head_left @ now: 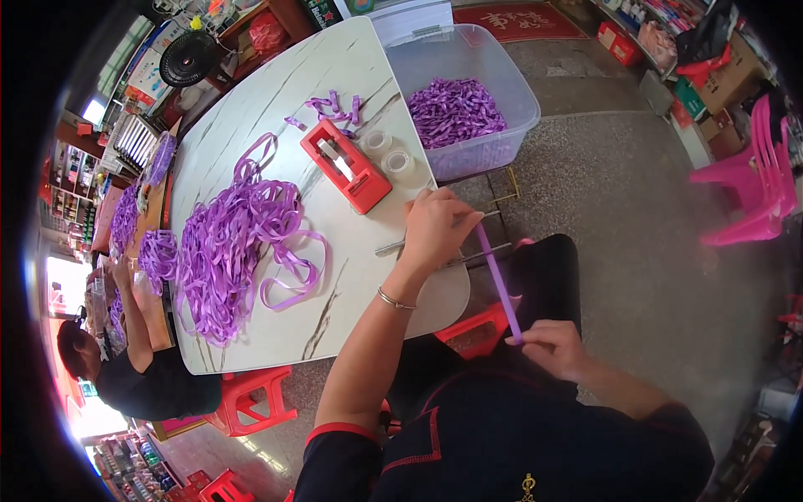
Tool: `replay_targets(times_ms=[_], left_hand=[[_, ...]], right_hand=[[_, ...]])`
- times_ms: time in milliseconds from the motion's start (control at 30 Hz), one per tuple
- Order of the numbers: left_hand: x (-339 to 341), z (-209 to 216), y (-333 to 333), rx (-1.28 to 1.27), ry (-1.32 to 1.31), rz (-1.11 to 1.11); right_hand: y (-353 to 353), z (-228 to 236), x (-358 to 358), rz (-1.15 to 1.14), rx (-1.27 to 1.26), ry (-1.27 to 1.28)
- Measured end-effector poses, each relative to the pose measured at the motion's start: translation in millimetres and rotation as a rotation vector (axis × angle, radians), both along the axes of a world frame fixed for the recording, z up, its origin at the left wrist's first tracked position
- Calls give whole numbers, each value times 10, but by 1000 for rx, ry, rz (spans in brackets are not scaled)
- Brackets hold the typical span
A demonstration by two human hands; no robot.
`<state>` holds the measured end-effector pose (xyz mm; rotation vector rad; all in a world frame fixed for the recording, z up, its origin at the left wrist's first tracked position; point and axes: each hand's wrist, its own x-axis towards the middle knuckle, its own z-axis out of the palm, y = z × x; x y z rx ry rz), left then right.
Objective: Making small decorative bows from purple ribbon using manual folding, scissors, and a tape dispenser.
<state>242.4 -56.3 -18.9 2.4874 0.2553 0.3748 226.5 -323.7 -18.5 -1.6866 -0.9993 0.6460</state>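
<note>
A purple ribbon (498, 280) runs taut and slanting between my two hands, just off the table's right edge. Its upper end is pinched in the fingers of my left hand (439, 224), above thin metal rods (390, 248) that jut past the tabletop. Lower down, near my lap, my right hand (552, 347) grips the other end between thumb and fingers. A red tape dispenser (365, 189) stands on the table beyond my left hand, with two clear tape rolls (398, 163) beside it. To the left lies a large tangled heap of purple ribbons (230, 251).
Short ribbon pieces (333, 109) lie farther back on the marbled white table (351, 63). A clear plastic bin (520, 125) holding many folded purple strips stands beyond its right edge. At left, another person (138, 376) sits among more ribbon bundles. A pink chair (757, 171) is at far right.
</note>
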Motion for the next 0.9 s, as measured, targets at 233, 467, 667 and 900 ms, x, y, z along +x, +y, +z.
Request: replay_targets(times_ms=[233, 467, 667, 900], left_hand=[[-1, -50, 39, -64, -1, 49], [41, -121, 80, -134, -81, 80], [41, -12, 0, -169, -52, 69], [-15, 0, 21, 15, -2, -15]], right_hand=[[813, 697, 667, 10, 260, -227], [1601, 150, 1398, -79, 103, 363], [1629, -720, 1477, -131, 100, 520], [1186, -910, 1026, -170, -16, 776]])
